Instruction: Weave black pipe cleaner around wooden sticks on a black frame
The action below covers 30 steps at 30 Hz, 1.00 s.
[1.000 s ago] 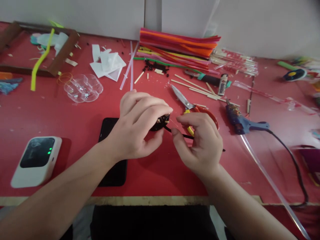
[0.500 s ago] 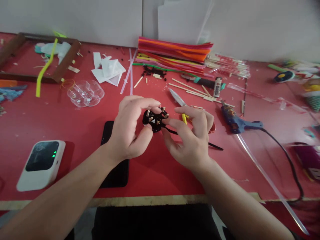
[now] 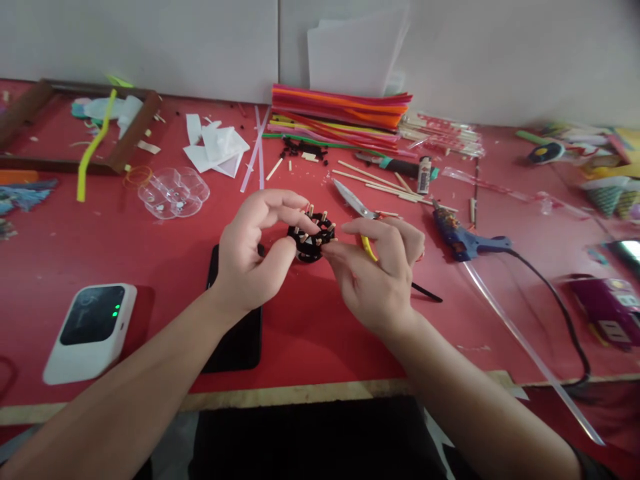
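Note:
A small round black frame (image 3: 311, 248) with several short wooden pegs standing up from it is held above the red table. My left hand (image 3: 257, 257) grips its left side, thumb in front and fingers curled over the top. At its right edge, my right hand (image 3: 377, 267) pinches a black pipe cleaner, though the fingertips partly hide the grip. The loose end of the pipe cleaner (image 3: 427, 292) sticks out to the right from behind that hand. Scissors (image 3: 353, 198) with a yellow handle lie behind my right hand, and a black phone (image 3: 237, 347) lies under my left wrist.
A blue glue gun (image 3: 463, 237) with a cord and a clear glue stick (image 3: 530, 350) lies right. Pipe cleaners (image 3: 340, 107), wooden sticks (image 3: 380, 180) and pliers (image 3: 400, 165) lie behind. Left are a white device (image 3: 95, 333), a clear flower-shaped tray (image 3: 175, 193) and a wooden frame (image 3: 133, 127).
The black frame has turned and tilted, so more of its pegs show. My right fingers have closed in on its right edge. The camera view has shifted slightly.

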Each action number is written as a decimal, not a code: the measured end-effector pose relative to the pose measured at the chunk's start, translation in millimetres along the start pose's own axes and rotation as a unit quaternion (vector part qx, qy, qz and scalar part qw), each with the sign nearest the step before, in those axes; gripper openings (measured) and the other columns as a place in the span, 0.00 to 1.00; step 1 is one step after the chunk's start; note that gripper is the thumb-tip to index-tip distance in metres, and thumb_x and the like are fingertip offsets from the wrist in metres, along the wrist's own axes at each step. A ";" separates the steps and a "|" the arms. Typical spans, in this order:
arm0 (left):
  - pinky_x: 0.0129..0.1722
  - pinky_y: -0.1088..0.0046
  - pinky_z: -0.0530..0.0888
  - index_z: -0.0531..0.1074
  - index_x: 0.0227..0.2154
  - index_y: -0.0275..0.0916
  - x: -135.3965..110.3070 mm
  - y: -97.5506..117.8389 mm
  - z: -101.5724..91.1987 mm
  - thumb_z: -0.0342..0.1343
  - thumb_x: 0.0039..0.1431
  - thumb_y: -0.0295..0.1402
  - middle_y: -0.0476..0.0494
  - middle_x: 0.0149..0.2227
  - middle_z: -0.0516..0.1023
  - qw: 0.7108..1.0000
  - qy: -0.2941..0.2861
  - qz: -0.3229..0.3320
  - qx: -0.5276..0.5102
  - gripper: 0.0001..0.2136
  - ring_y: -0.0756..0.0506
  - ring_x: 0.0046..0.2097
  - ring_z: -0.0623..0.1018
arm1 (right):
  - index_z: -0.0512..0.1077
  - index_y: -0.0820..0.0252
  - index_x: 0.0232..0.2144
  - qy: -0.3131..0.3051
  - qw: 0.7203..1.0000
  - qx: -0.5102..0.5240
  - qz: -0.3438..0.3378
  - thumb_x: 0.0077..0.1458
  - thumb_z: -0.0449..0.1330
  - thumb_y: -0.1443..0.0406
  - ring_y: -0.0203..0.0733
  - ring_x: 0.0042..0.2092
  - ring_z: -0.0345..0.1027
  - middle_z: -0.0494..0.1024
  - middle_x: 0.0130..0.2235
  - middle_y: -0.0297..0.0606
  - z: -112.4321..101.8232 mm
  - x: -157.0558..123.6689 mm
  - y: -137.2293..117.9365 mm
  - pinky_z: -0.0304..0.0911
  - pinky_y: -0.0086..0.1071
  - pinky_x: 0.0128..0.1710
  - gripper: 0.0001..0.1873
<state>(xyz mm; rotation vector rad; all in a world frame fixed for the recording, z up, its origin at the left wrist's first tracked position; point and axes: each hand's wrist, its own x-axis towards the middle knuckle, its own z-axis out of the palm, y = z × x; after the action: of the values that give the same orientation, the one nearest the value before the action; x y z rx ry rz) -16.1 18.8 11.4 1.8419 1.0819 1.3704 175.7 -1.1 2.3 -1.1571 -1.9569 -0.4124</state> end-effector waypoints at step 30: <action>0.58 0.52 0.74 0.73 0.39 0.37 5.6 -10.1 4.9 0.56 0.63 0.30 0.30 0.56 0.75 0.963 -0.076 0.139 0.217 0.03 0.35 0.56 0.77 | 0.71 0.55 0.36 0.008 0.997 0.011 0.080 0.66 0.57 0.70 0.46 0.43 0.71 0.80 0.40 0.38 -2.4 -3.3 16.5 0.61 0.42 0.45 0.06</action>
<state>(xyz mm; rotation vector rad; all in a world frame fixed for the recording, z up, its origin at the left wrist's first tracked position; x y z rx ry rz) -13.2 28.6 4.2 2.4536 1.1403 1.1779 191.6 4.2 -0.8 -1.2812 -1.8347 -0.3136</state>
